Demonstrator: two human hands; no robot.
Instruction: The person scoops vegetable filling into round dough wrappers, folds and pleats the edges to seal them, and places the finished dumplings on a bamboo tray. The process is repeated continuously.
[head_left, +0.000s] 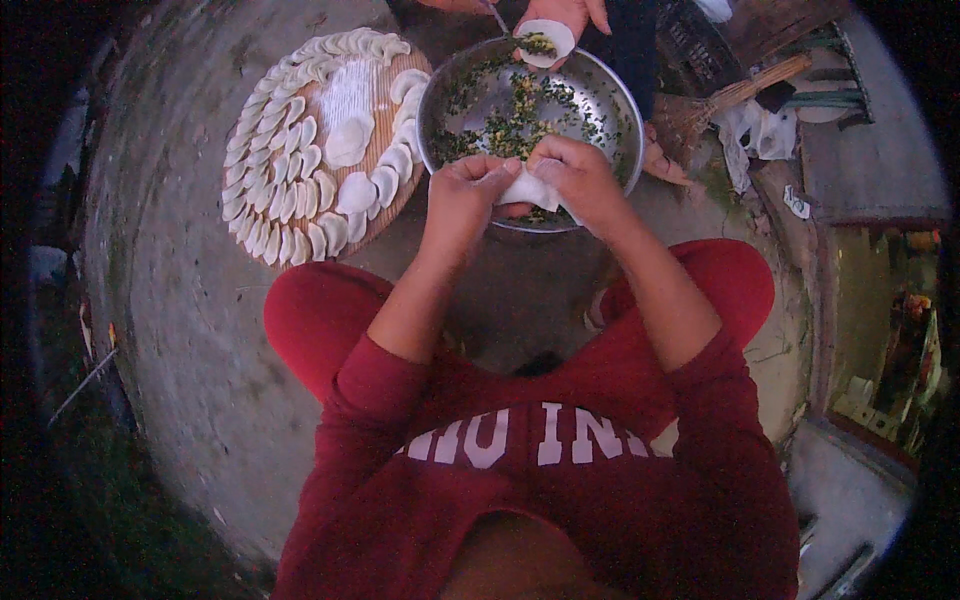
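Between my left hand and my right hand is a white dumpling wrapper, pinched at its upper edge by the fingers of both. I hold it over the near side of a steel bowl. Chopped green and yellow filling lies spread over the bowl's bottom and walls. Whether the wrapper in my hands has filling inside is hidden. To the left, a round wooden board carries rows of folded dumplings, a few loose wrappers and a patch of white flour.
Across the bowl, a co-worker's hand holds an open wrapper with filling on it. A straw broom and a white plastic bag lie to the right on the concrete ground. My bent knees flank the space below the bowl.
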